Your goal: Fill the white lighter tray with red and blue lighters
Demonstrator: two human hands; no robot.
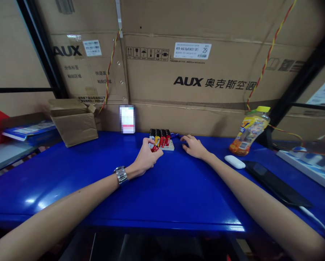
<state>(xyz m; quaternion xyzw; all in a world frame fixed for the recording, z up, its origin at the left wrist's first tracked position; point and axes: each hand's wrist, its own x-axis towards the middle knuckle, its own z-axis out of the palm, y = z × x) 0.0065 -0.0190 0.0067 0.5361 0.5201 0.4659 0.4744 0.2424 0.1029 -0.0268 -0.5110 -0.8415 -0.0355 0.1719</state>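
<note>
My left hand [146, 156], with a metal watch [121, 174] on its wrist, is closed around a small red lighter [155, 148]. Just beyond it stands a white tray [171, 147] holding rows of upright lighters [162, 140] in white, yellow and red with black tops. Part of the tray's right side shows bare slots. My right hand [192, 146] lies low over the table to the right of the tray, its fingers apart and nothing in them. Close to its fingertips, behind the tray, are blue lighters [174, 135]; their number is hard to make out.
A blue table [178, 195] carries an open cardboard box [74, 123] at left and a lit phone [127, 119] against large cartons [151, 83]. At right are a tilted bottle [249, 132], a white earphone case [234, 161] and a black device [276, 183] with a white cable.
</note>
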